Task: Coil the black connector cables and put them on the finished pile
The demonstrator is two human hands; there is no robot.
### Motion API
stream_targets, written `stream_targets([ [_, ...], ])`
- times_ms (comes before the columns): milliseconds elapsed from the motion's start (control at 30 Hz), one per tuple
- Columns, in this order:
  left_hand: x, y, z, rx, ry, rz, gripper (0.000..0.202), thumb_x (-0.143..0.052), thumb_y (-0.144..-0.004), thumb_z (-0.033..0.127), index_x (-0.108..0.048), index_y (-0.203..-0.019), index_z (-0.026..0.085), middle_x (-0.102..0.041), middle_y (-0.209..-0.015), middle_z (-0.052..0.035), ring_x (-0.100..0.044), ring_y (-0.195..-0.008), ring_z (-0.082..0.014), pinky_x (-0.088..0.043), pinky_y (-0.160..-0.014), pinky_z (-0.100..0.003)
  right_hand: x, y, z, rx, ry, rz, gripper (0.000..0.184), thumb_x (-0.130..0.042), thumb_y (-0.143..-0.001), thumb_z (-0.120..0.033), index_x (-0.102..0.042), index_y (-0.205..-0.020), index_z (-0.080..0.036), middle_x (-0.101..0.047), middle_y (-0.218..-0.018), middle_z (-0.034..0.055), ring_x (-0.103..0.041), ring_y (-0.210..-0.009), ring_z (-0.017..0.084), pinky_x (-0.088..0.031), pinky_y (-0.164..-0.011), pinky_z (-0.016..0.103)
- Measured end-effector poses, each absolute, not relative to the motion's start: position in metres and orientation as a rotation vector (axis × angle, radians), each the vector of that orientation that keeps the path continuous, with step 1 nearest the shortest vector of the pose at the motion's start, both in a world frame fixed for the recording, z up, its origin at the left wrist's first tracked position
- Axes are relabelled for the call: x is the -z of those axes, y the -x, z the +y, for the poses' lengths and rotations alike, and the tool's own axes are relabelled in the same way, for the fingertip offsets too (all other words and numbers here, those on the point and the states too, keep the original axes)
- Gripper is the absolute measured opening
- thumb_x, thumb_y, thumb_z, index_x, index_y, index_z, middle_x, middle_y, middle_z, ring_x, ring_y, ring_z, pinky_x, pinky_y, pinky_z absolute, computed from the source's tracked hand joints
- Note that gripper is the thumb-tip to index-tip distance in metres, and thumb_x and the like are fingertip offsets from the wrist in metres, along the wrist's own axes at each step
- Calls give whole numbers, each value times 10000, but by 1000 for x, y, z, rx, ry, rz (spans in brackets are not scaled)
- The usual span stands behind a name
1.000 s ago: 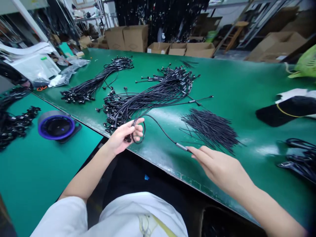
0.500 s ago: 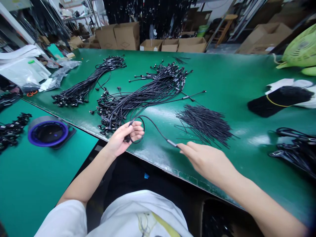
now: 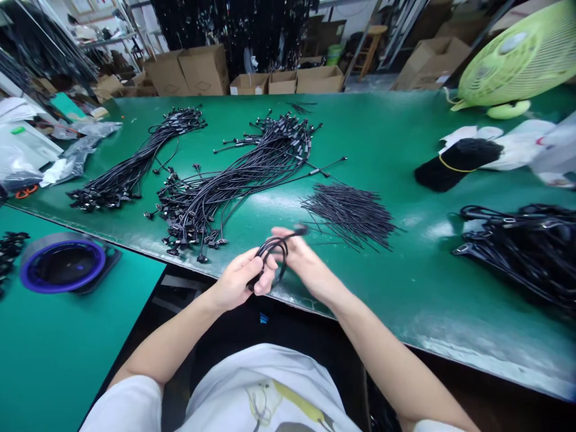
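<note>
A black cable [image 3: 271, 245] is looped into a small coil between my hands, just above the table's near edge. My left hand [image 3: 245, 273] is closed around one side of the coil. On the other side my right hand [image 3: 300, 255] grips the cable, its connector end sticking out past the fingers and blurred. Beyond my hands lies a large bundle of black cables [image 3: 243, 174] with connectors at both ends. To its right is a loose heap of short black ties [image 3: 348, 215].
Another cable bundle [image 3: 144, 153] lies at the left. A purple-rimmed round dish [image 3: 63, 264] stands on the lower left table. At the right are a banded black bundle [image 3: 456, 163], a pile of coiled cables [image 3: 522, 252] and a green fan [image 3: 508, 66].
My right hand has come in from the right to my left hand, and the cable's loose length is now wound into the coil. The view has turned to the right.
</note>
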State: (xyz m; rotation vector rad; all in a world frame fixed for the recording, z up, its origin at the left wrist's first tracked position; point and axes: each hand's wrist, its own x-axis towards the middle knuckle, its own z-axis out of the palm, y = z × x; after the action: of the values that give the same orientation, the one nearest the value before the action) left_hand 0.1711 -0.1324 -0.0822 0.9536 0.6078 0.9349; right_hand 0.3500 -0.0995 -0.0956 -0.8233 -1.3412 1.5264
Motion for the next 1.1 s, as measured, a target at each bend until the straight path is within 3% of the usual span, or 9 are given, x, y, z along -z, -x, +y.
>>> stream_targets([
  [100, 86, -176, -134, -976, -864, 630, 324, -586, -891, 487, -559, -890, 165, -466, -611, 39, -417, -516, -84, -383, -563, -242, 102, -338, -103, -1752, 828, -1084, 324, -697, -796, -493, -575, -828, -194, -490, -682, -42, -400, -537, 64, -382, -527, 208],
  [267, 104, -178, -146, -965, -1062, 891, 403, -456, -944, 539, -553, -859, 158, -477, -644, 24, -520, -657, -132, -423, -774, -326, 87, -334, -111, -1795, 814, -796, 360, -740, -755, -456, -530, -706, -169, -427, -677, -49, -179, -476, 23, -158, -403, 178],
  [400, 112, -181, -156, -858, -1208, 994, 368, -460, -935, 539, -530, -897, 181, -443, -639, 41, -463, -626, -131, -414, -729, -315, 83, -325, -133, -1760, 822, -805, 425, -649, -807, -573, -473, -702, -201, -399, -696, -34, -348, -514, 66, -327, -399, 186],
  [533, 108, -181, -163, -632, -1440, 1068, 364, -435, -945, 520, -531, -850, 182, -525, -710, 3, -479, -672, -142, -406, -684, -294, 86, -318, -152, -1384, 926, -1040, 323, -692, -795, -501, -549, -784, -212, -504, -1178, 61, -586, -916, 161, -525, -573, 236],
  [667, 111, -181, -168, -558, -1477, 949, 523, -389, -918, 626, -534, -718, 165, -548, -734, -36, -502, -700, -156, -433, -694, -303, 86, -321, -154, -1518, 930, -1039, 271, -624, -872, -432, -505, -1057, -272, -580, -984, 17, -565, -591, 96, -452, -418, 215],
  [800, 120, -188, -171, -666, -1229, 858, 491, -529, -869, 618, -627, -961, 146, -619, -909, -69, -568, -877, -191, -454, -847, -338, 85, -324, -143, -1437, 810, -1063, 260, -581, -912, -356, -459, -1129, -281, -506, -930, -29, -485, -515, 27, -421, -450, 179],
  [867, 120, -195, -172, -671, -1007, 785, 514, -569, -851, 612, -603, -1044, 137, -623, -892, -67, -588, -824, -178, -473, -797, -333, 86, -326, -138, -1367, 808, -1097, 244, -544, -934, -330, -467, -1162, -284, -466, -919, -37, -478, -525, 13, -434, -489, 176],
  [967, 112, -204, -173, -660, -804, 731, 524, -553, -849, 635, -577, -959, 124, -596, -775, -42, -556, -652, -130, -458, -646, -283, 87, -330, -132, -1304, 839, -1183, 261, -524, -943, -302, -454, -1195, -302, -461, -941, -38, -517, -540, 17, -460, -503, 184],
  [1100, 103, -209, -169, -646, -745, 743, 515, -570, -827, 652, -535, -920, 146, -576, -750, -26, -527, -622, -114, -427, -568, -250, 87, -332, -129, -1077, 896, -1316, 259, -527, -943, -291, -448, -1189, -303, -507, -946, -37, -542, -520, 24, -463, -489, 192],
])
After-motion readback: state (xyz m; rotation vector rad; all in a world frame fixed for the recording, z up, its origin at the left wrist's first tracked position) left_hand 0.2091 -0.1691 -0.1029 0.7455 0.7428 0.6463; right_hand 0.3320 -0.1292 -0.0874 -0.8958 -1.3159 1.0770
